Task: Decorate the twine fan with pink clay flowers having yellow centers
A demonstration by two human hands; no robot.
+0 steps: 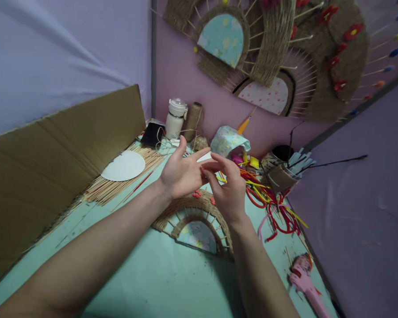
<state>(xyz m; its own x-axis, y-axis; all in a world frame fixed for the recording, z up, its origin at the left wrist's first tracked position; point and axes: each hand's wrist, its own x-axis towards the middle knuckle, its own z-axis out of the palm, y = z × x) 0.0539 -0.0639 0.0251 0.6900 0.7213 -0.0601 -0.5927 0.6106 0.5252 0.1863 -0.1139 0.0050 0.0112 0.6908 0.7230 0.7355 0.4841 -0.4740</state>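
My left hand is held palm up with its fingers stretched out and its thumb raised. Over its fingers, my right hand is closed in a pinch, a small red piece showing at its fingertips; its exact kind is too small to tell. Beneath both hands lies a half-round fan-like craft, wrapped in brown twine with short sticks and a floral cloth centre. Small red pieces sit on its twine band, partly covered by my hands.
Thin wooden sticks and a white oval disc lie left, beside a cardboard panel. A white bottle and twine spool stand behind. Coloured pipe cleaners and a pink glue gun are right.
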